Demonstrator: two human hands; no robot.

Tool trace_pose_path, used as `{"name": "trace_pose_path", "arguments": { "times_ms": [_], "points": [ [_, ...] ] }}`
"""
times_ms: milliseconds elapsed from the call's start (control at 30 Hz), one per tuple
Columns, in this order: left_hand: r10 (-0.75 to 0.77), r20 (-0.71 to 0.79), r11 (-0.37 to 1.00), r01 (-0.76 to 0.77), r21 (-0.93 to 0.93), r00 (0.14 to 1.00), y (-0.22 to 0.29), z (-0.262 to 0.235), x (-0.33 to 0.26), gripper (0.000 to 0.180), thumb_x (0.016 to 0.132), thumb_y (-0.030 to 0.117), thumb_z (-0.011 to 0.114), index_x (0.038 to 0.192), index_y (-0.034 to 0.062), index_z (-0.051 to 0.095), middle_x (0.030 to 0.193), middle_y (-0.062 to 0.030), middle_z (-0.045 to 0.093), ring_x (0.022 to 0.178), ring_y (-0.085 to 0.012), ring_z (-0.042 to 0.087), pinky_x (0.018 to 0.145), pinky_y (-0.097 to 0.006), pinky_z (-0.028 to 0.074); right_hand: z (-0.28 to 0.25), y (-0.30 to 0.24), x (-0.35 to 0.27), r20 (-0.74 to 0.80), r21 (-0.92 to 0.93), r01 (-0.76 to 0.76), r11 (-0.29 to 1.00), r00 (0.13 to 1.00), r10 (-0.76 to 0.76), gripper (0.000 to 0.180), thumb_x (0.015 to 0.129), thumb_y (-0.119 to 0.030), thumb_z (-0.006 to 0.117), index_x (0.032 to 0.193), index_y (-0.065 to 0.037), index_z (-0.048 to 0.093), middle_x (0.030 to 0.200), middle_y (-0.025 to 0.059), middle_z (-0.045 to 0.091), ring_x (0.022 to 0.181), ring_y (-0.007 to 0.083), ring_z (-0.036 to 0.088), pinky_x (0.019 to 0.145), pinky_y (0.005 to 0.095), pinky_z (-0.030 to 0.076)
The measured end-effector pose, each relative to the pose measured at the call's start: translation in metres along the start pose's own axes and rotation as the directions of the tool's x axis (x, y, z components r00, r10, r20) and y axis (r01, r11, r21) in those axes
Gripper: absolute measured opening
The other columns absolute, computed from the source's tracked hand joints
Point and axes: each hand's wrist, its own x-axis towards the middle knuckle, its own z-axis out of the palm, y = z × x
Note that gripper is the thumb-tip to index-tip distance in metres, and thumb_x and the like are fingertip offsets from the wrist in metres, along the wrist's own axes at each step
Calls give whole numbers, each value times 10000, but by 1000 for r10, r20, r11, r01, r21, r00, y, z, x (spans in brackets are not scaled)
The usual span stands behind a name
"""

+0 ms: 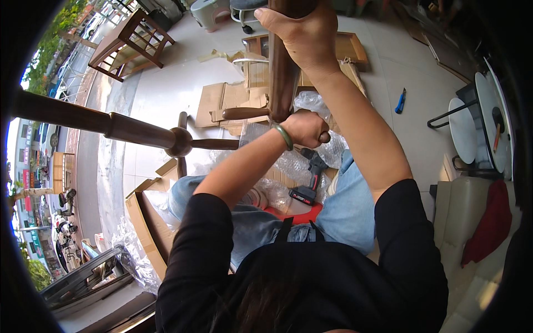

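Observation:
A dark brown wooden post [283, 83] rises in front of me, with a short rounded peg [244, 113] sticking out to the left near its lower end. My left hand [302, 129], with a green bangle at the wrist, is closed round another wooden peg [324, 137] there; only the peg's rounded tip shows. Higher up, my right hand [307, 40] grips the post's thick upper part, its fingers partly hidden behind the wood. Below my left hand, a cordless drill [311, 177] lies among bubble wrap [272, 191] between my knees.
A turned wooden pole [139, 132] with a ball joint and crossing pegs reaches in from the left. Flattened cardboard [222, 102] covers the floor ahead. A blue utility knife [400, 101] lies to the right, near round white-topped stools [463, 130]. A wooden stand [130, 44] is far left.

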Motion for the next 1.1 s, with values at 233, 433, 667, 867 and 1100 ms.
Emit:
{"name": "trace_pose_path", "arguments": {
  "times_ms": [233,433,667,867,1100],
  "points": [
    [-97,-196,993,82,-82,976,11,3,4,148,650,154,666,708,66,562,630,-145,586,660,-346,620,595,-467,472,3,1,-1,-37,-225,309,924,945,-325,513,749,-93,752,1179,-11,484,965,60,615,877,178,609,775,316,502],
    [60,-699,981,88,174,712,21,38,-12,154,657,164,681,712,111,547,677,-63,567,619,-271,597,595,-386,480,5,7,1,-145,-249,197,948,961,-237,471,734,-132,775,1077,12,486,835,111,627,745,228,633,667,357,521],
    [159,191,985,-144,-91,969,5,-24,3,92,663,167,653,680,84,616,665,-133,631,667,-340,634,590,-438,509,-1,9,2,-174,-346,171,922,954,-242,514,693,-127,795,1071,21,479,846,112,622,766,239,628,696,366,518],
    [15,-427,998,13,62,904,24,12,-10,170,721,191,671,810,78,579,718,-122,617,727,-312,633,670,-426,499,-3,13,-3,-86,-305,170,937,975,-205,672,689,-210,832,1197,8,451,1025,150,632,946,236,636,815,345,518],
    [112,-633,982,11,187,766,26,26,-15,143,667,164,670,739,101,564,679,-57,573,638,-264,609,616,-392,492,3,20,0,-88,-312,263,913,949,-304,525,682,-160,856,1020,10,492,874,56,635,765,130,610,726,267,519]
  ]
}}
